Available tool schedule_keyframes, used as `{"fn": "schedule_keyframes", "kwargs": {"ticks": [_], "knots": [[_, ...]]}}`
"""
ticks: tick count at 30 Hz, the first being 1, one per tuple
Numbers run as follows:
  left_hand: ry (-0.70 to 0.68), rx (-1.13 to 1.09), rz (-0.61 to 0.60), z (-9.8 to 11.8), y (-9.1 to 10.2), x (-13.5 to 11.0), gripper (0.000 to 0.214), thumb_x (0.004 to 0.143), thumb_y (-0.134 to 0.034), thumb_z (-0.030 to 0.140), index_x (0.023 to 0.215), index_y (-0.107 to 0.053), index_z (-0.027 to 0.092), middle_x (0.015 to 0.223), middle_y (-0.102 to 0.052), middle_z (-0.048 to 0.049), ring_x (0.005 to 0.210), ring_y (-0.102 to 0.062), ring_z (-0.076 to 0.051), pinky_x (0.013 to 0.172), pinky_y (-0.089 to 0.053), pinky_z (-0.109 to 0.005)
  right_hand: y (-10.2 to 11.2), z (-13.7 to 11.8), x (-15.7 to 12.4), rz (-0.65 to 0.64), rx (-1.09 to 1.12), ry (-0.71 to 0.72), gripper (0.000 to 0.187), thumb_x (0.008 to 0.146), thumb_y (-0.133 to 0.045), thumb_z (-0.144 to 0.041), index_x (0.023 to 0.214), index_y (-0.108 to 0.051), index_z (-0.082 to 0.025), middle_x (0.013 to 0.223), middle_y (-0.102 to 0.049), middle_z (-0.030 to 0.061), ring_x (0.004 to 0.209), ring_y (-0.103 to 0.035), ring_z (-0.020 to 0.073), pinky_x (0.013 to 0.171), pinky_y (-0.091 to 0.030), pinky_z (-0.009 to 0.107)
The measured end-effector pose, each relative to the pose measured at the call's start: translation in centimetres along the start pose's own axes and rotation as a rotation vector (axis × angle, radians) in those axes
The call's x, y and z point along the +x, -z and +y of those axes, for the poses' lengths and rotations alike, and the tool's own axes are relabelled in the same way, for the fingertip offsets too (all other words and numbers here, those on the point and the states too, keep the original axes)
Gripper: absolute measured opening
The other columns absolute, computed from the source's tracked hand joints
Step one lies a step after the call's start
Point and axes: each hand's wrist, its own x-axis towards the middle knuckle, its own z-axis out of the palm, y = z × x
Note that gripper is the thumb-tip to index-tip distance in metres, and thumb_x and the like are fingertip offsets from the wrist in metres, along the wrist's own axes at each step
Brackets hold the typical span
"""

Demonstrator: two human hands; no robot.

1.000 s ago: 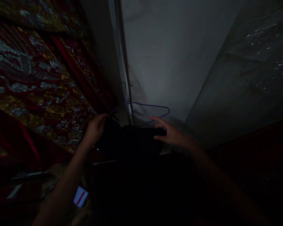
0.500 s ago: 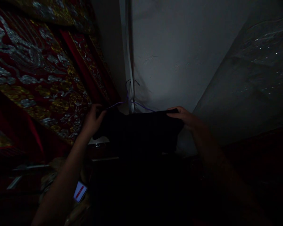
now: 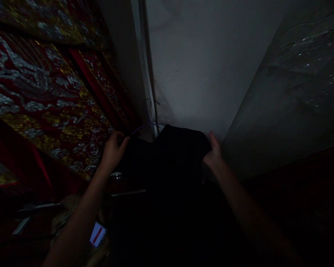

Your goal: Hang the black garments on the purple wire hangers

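A black garment (image 3: 172,159), probably a top, hangs on a thin purple hanger (image 3: 140,129). The hanger's dark hook is at a pale vertical pole. My left hand (image 3: 113,151) is closed on the garment's left shoulder, near that end of the hanger, with thumb and fingers pinched together. Along the garment's right edge lies my right hand (image 3: 215,151), its fingers stretched upward and its palm against the cloth. Its thumb is partly hidden by the dark fabric. The garment's lower part fades into darkness.
Red cloth (image 3: 44,85) with gold and silver embroidery hangs at the left. Behind the garment run the pale pole (image 3: 144,55) and a grey wall (image 3: 200,66). A sheet with shiny specks (image 3: 295,81) covers the right. Below my left forearm lies a lit phone (image 3: 97,234).
The garment's right side has risen over the hanger, covering most of its right arm. My right hand has shifted down slightly and its fingers have straightened. My left hand keeps its hold.
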Motion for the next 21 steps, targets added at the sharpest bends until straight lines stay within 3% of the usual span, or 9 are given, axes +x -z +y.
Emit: {"fn": "schedule_keyframes", "kwargs": {"ticks": [3,5,7,10,12,14,16,18,21], "knots": [[-0.003,-0.01,0.082,0.2,0.1,0.3,0.028,0.088,-0.061,0.045,0.099,-0.059,0.019,0.095,-0.067,-0.0056,0.09,-0.064,-0.022,0.085,-0.049,-0.033,-0.6,-0.9,0.1,-0.006,-0.007,0.001,0.038,0.072,-0.081,-0.048,0.098,-0.074,-0.022,0.097,-0.077,0.0057,0.106,-0.069,0.0287,0.095,-0.054,0.043],[-0.022,-0.059,0.093,0.6,0.0,0.8,0.028,0.089,-0.06,0.044,0.102,-0.06,0.02,0.097,-0.067,-0.0048,0.093,-0.064,-0.021,0.087,-0.049,-0.032,-1.8,-1.9,-0.2,-0.065,-0.02,0.053,0.04,0.072,-0.079,-0.051,0.099,-0.075,-0.022,0.095,-0.078,0.0046,0.107,-0.07,0.0275,0.097,-0.053,0.042],[-0.045,-0.115,0.093,1.0,-0.1,1.1,0.028,0.089,-0.06,0.041,0.108,-0.06,0.02,0.103,-0.067,-0.0048,0.098,-0.064,-0.021,0.089,-0.048,-0.032,-3.2,-2.8,-1.1,-0.214,-0.038,0.07,0.045,0.077,-0.073,-0.059,0.102,-0.075,-0.022,0.096,-0.078,0.0049,0.106,-0.07,0.0263,0.095,-0.054,0.04],[-0.088,-0.138,0.088,1.0,-0.2,0.9,0.027,0.088,-0.056,0.032,0.111,-0.06,0.02,0.106,-0.066,-0.0049,0.101,-0.062,-0.021,0.092,-0.046,-0.032,-4.8,-3.6,-3.4,-0.612,-0.124,-0.032,0.056,0.083,-0.06,-0.071,0.101,-0.076,-0.02,0.096,-0.077,0.0063,0.1,-0.072,0.0255,0.09,-0.055,0.039],[-0.105,-0.162,0.065,0.9,-0.4,0.1,0.024,0.088,-0.051,0.027,0.108,-0.061,0.019,0.097,-0.065,-0.0034,0.092,-0.061,-0.02,0.087,-0.046,-0.031,-5.0,-3.3,-4.8,-0.982,-0.233,-0.136,0.067,0.085,-0.05,-0.077,0.101,-0.076,-0.017,0.097,-0.077,0.0086,0.096,-0.073,0.0255,0.09,-0.055,0.04],[-0.149,-0.232,0.033,1.1,-0.9,-1.2,0.018,0.09,-0.046,0.025,0.097,-0.061,0.019,0.086,-0.061,-0.0021,0.082,-0.058,-0.018,0.079,-0.046,-0.03,-4.6,-2.0,-5.5,-1.221,-0.397,-0.167,0.064,0.088,-0.05,-0.073,0.106,-0.075,-0.017,0.103,-0.077,0.0095,0.1,-0.072,0.0248,0.093,-0.053,0.04],[-0.235,-0.321,0.01,1.8,-1.6,-2.7,0.018,0.092,-0.044,0.027,0.083,-0.058,0.02,0.081,-0.057,-0.0025,0.078,-0.055,-0.018,0.074,-0.044,-0.03,-4.0,0.0,-5.3,-1.17,-0.578,-0.075,0.047,0.092,-0.057,-0.058,0.112,-0.073,-0.019,0.109,-0.076,0.0081,0.104,-0.07,0.0231,0.096,-0.052,0.04],[-0.317,-0.422,-0.001,3.2,-2.3,-4.0,0.021,0.092,-0.044,0.028,0.074,-0.052,0.02,0.081,-0.056,-0.0038,0.08,-0.054,-0.019,0.073,-0.043,-0.031,-3.4,2.3,-4.3,-0.921,-0.687,0.094,0.036,0.093,-0.06,-0.046,0.117,-0.07,-0.022,0.115,-0.074,0.0072,0.108,-0.068,0.0223,0.098,-0.051,0.041],[-0.328,-0.63,-0.062,6.1,-3.1,-5.4,0.02,0.09,-0.046,0.023,0.071,-0.048,0.021,0.08,-0.053,-0.0035,0.081,-0.053,-0.019,0.074,-0.042,-0.032,-2.6,4.8,-2.7,-0.65,-0.758,0.329,0.046,0.091,-0.064,-0.039,0.134,-0.059,-0.025,0.137,-0.062,0.0092,0.127,-0.057,0.025,0.11,-0.043,0.046]]}}
